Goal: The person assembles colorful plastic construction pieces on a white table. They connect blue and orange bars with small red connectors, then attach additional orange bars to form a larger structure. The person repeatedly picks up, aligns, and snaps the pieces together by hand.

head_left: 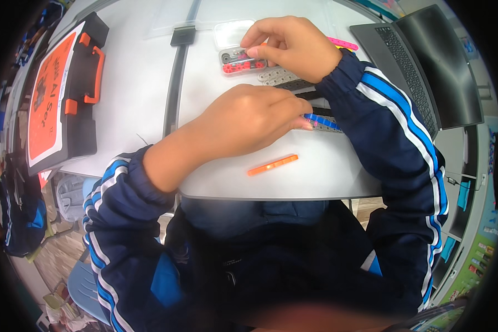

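My left hand (249,116) is closed, thumb and fingers pinching a blue building beam (322,120) that lies against a grey beam with holes (329,128); a small pink spot shows by the thumb. My right hand (299,47) hovers over a small clear parts box (227,71), its thumb and fingertips drawn together at the box's right side. What they hold, if anything, is hidden. Red pieces (243,67) fill the front compartment of the box, with grey and dark pieces (233,56) behind. Apart from both hands, an orange beam (273,165) lies near the table's front edge.
Light and dark grey beams (278,76) lie beside the parts box, partly under my hands. A pink beam (343,43) sits near the open laptop (406,61) at right. A black case with orange handle (99,74) stands at left, a black block (183,36) farther back.
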